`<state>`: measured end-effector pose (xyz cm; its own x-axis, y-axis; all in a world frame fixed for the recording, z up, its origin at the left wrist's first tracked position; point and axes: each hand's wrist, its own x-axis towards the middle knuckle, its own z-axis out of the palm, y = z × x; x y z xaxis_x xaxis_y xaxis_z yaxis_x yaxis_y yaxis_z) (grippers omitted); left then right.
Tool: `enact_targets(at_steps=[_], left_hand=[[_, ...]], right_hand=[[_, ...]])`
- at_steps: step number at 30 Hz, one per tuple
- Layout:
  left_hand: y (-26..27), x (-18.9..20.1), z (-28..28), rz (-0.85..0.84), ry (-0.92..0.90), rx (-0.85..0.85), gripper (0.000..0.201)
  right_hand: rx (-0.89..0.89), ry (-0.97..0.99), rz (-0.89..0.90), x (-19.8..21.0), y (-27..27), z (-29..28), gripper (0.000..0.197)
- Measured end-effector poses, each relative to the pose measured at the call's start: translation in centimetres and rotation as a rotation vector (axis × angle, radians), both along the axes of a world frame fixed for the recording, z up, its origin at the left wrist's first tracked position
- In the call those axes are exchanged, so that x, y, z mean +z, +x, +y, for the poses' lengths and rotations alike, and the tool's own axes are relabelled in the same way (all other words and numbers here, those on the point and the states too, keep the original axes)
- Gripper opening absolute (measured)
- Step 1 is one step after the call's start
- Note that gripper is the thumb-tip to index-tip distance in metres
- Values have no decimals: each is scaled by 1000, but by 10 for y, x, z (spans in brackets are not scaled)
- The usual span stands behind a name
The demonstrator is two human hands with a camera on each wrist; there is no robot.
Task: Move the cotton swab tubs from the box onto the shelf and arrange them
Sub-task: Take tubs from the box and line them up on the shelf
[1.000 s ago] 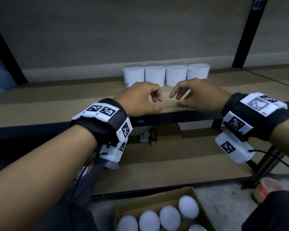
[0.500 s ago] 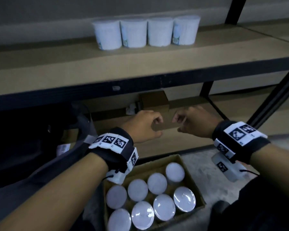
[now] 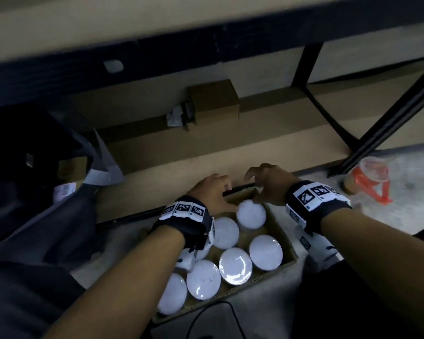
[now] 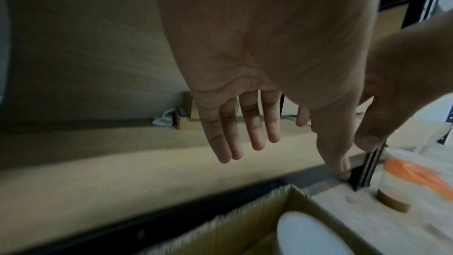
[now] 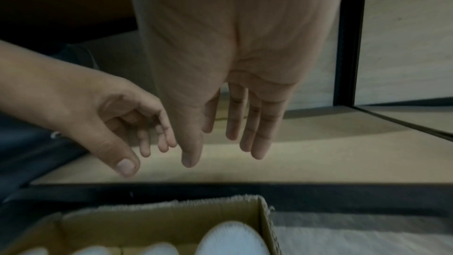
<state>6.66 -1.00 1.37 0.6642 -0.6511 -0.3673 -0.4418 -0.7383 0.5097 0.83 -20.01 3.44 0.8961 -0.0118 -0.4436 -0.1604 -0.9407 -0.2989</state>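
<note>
Both hands are hovering over the far end of the cardboard box on the floor, empty, so the step in hand looks like the reach for the next tubs. The left hand is hanging with fingers loosely extended and holding nothing; its thumb is sitting just beside the lid of the far cotton swab tub, though whether it is touching I cannot tell. The right hand is likewise empty, its fingers relaxed and slightly curled above the same corner; the wrist views are showing both palms open over the box rim.

The remaining cotton swab tubs are standing upright in two rows inside the box, white lids up, packed close together. The upper shelf, where they belong, is running across the top of the head view, well above the box.

Judging from this, the next move is calling for each hand to drop around a tub's lid and wall at the far end, where there is finger room, then lift straight up to clear the cardboard before rising to the shelf. An orange-marked plastic cup is standing on the floor to the right, near the shelf leg.
</note>
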Motion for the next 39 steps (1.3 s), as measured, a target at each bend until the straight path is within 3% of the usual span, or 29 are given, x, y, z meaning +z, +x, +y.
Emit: enact_targets(at_steps=[7, 14, 18, 26, 39], left_hand=[[-18, -68, -2, 86, 96, 14, 72], [-30, -108, 3, 99, 116, 35, 61], [-33, -120, 3, 131, 144, 36, 74], [-43, -135, -4, 17, 218, 15, 87], [-49, -136, 0, 16, 216, 35, 70]], right_hand=[[-21, 6, 130, -52, -4, 4, 74], [-42, 20, 166, -98, -11, 9, 90], [-14, -1, 189, -117, -12, 9, 101], [-53, 1, 184, -136, -13, 10, 89], [-6, -129, 121, -143, -14, 21, 82]])
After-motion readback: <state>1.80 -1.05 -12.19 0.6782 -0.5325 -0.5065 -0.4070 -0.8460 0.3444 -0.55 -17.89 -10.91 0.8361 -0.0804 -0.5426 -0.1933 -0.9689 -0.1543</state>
